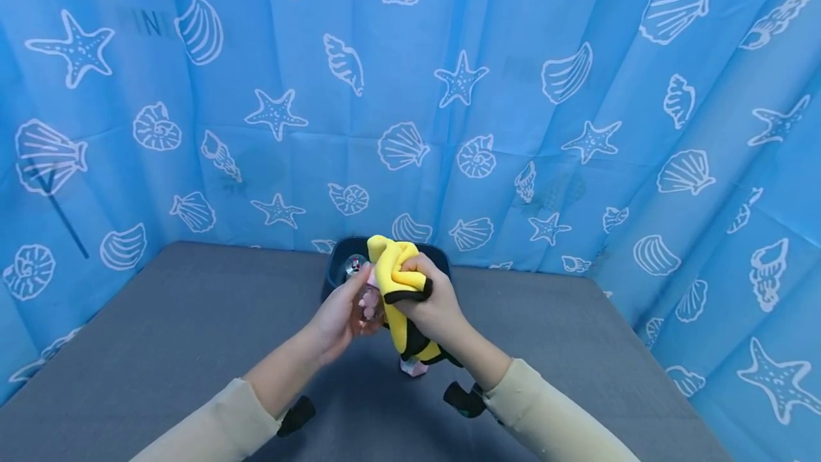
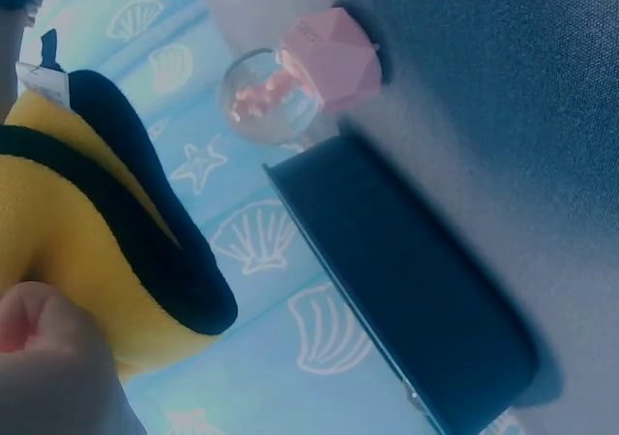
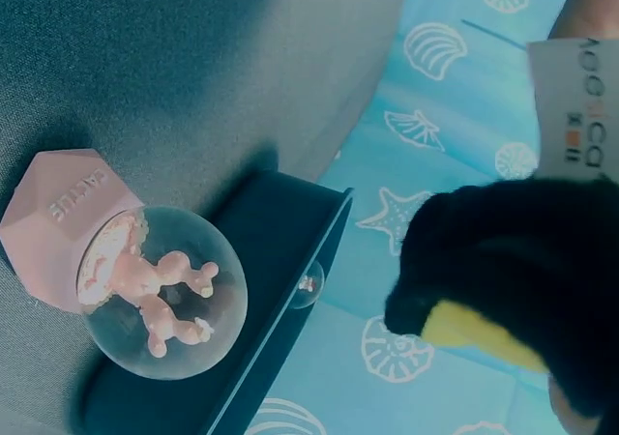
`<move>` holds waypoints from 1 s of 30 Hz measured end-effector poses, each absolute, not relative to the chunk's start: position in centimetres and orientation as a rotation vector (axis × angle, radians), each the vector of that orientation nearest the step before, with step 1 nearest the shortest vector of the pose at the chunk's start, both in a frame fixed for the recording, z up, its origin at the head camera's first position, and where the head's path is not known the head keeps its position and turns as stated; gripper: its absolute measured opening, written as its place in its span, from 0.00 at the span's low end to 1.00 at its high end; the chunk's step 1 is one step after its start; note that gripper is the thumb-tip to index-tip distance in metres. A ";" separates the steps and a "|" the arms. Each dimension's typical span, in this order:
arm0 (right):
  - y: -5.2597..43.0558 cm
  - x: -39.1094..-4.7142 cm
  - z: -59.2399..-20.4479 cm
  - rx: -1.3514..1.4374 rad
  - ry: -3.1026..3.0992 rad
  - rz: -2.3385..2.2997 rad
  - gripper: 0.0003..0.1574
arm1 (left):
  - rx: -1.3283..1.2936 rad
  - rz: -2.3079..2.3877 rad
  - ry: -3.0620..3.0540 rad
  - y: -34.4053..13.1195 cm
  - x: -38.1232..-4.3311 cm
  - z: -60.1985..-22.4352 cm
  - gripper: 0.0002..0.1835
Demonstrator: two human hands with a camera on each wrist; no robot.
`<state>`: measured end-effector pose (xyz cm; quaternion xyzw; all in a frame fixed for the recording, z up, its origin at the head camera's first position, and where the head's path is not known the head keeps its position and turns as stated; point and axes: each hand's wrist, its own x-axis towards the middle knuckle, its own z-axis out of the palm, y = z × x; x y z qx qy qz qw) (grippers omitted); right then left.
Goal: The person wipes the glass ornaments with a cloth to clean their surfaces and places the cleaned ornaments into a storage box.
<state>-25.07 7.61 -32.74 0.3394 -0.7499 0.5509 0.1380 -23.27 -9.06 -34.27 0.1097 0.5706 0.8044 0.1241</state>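
My left hand holds a clear snow globe with pink shapes inside, low in front of the bin. In my right hand is a bunched yellow cleaning cloth with black edging, gripped right up against that globe. The cloth's lower folds hang down below the hand, and in the right wrist view its black edge and a white label show. The held globe is hidden in both wrist views, behind the cloth and fingers.
Another snow globe, with a pink faceted base and a pink balloon-dog-like figure, stands on the grey table before the dark bin. One more globe sits inside the bin. A blue shell-patterned curtain hangs behind.
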 end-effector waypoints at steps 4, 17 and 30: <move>7.5 -25.0 -33.0 0.898 -2.128 1.611 0.16 | 0.338 2.339 1.603 -9.2 -23.3 -34.1 0.27; 7.9 -25.4 -32.9 0.667 -2.074 1.754 0.15 | 0.229 2.262 1.721 -9.5 -23.1 -34.1 0.30; 9.0 -25.2 -32.4 0.579 -2.046 1.872 0.13 | 0.131 2.302 1.817 -9.8 -23.2 -34.3 0.32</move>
